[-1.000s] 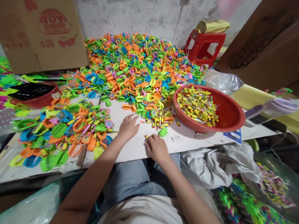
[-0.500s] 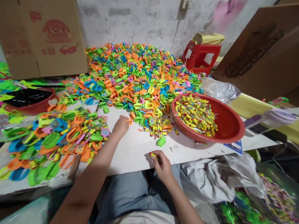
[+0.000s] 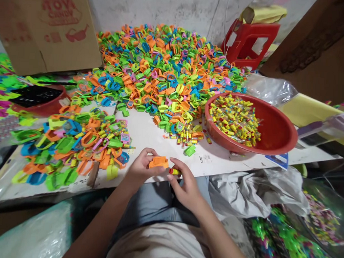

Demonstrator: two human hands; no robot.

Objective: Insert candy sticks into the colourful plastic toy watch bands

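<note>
Near the table's front edge, my left hand (image 3: 138, 171) grips an orange toy watch (image 3: 159, 162) between thumb and fingers. Just right of it, my right hand (image 3: 188, 185) pinches a small yellow tube with red ends (image 3: 174, 171), which looks like a candy tube. The tube and the watch are close together; whether they touch I cannot tell. Past my hands lie a loose green toy watch piece (image 3: 189, 150) and a small cluster of tubes (image 3: 186, 134). A big heap of colourful toy watches (image 3: 145, 82) reaches back to the wall.
A red basin (image 3: 280, 130) of yellow tubes stands on the right. Another pile of watches mixed with tubes (image 3: 88, 138) covers the left. Behind are a cardboard box (image 3: 62, 36) and a red stool (image 3: 250, 43). Plastic bags (image 3: 257, 189) hang at the lower right.
My left hand has come back from the heap's edge towards me with the orange watch. My right hand keeps its tube, and both hands are now close together. The view has tilted down.
</note>
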